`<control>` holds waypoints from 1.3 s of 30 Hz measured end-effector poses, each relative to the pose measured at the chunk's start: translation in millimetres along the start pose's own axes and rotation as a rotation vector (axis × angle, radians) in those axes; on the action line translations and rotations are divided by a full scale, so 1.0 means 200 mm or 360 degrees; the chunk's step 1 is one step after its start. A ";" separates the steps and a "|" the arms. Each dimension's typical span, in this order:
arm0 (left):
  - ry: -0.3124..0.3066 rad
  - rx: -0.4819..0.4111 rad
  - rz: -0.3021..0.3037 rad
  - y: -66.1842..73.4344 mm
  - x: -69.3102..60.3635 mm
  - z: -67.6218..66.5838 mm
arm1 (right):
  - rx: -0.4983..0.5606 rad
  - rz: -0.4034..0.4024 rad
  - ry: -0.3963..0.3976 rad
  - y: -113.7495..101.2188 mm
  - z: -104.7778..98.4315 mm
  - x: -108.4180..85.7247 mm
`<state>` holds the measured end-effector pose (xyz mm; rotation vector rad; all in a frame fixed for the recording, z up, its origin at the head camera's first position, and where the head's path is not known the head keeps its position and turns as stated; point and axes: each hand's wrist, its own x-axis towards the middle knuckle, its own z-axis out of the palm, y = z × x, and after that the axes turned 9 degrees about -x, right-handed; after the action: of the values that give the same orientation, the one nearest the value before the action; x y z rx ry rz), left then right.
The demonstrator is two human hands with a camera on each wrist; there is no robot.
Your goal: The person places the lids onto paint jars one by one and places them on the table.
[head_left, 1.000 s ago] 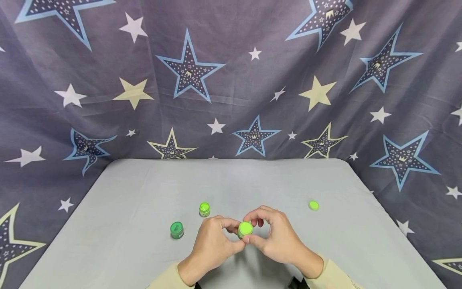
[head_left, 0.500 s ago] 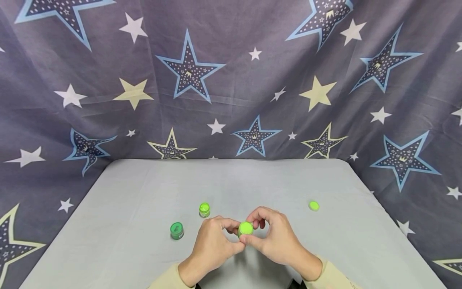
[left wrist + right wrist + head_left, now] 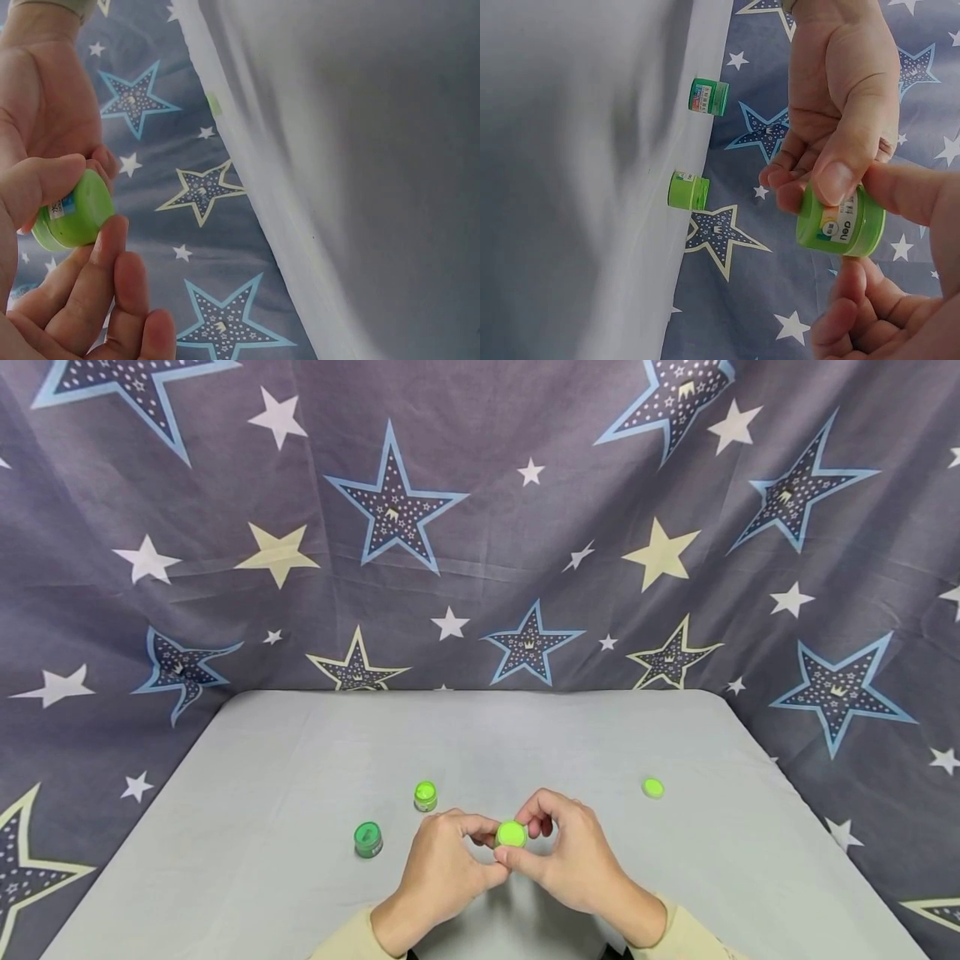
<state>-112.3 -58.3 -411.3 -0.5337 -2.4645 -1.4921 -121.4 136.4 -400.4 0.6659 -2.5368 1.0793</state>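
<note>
A dark curtain (image 3: pixel 480 581) printed with stars hangs behind a table (image 3: pixel 480 727) covered in pale grey. The held jar (image 3: pixel 512 834), small and lime green, is between the two hands, above the near part of the table and roughly upright, its flat top facing up. The left hand (image 3: pixel 446 864) pinches it from the left, thumb over the label (image 3: pixel 62 206) on the body; the right hand (image 3: pixel 573 852) pinches from the right, thumb and forefinger narrowed about the edge of the upper end. To the left stand a dark green jar (image 3: pixel 368 839) and, slightly farther back, a second lime jar (image 3: pixel 425 795); a lime disc (image 3: pixel 653 787), apparently a lid, lies well apart to the right. The held jar is judged light and stiff, probably plastic, and not very fragile, though its smooth, curved wall may slip under dry fingertips. The best hold is opposed: one pinch low on the labelled body, the other on the rim of the top, with even, moderate pressure and the axis kept vertical, since its contents cannot be seen.
</note>
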 end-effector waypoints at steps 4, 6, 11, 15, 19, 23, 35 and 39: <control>0.0005 -0.0004 -0.0001 0.00 0.00 0.00 | -0.0035 0.0020 0.0011 0.00 0.00 -0.01; 0.0008 -0.0001 0.0001 0.00 -0.01 0.00 | -0.0053 0.0035 0.0013 -0.01 0.00 -0.01; 0.0023 0.0005 0.0019 0.00 -0.01 0.00 | -0.0066 0.0071 0.0015 -0.01 0.01 -0.01; 0.0033 0.0012 0.0031 0.00 0.00 0.00 | -0.0068 0.0048 0.0030 -0.01 0.01 -0.01; 0.0040 0.0034 0.0033 -0.01 0.00 0.00 | -0.0085 -0.0013 0.0054 -0.01 0.01 -0.01; 0.0038 0.0046 0.0022 -0.01 0.00 0.00 | -0.0104 -0.0056 0.0064 0.00 0.02 0.00; 0.0057 0.0068 0.0045 -0.02 0.00 0.01 | -0.0142 -0.0138 0.0097 0.00 0.00 0.01; 0.0068 0.0080 0.0063 -0.02 0.01 0.00 | -0.0159 -0.0053 0.0099 0.00 -0.02 0.02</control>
<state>-115.2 -59.3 -414.7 -0.5319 -2.4377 -1.4077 -124.0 137.2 -396.2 0.6360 -2.4987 0.9408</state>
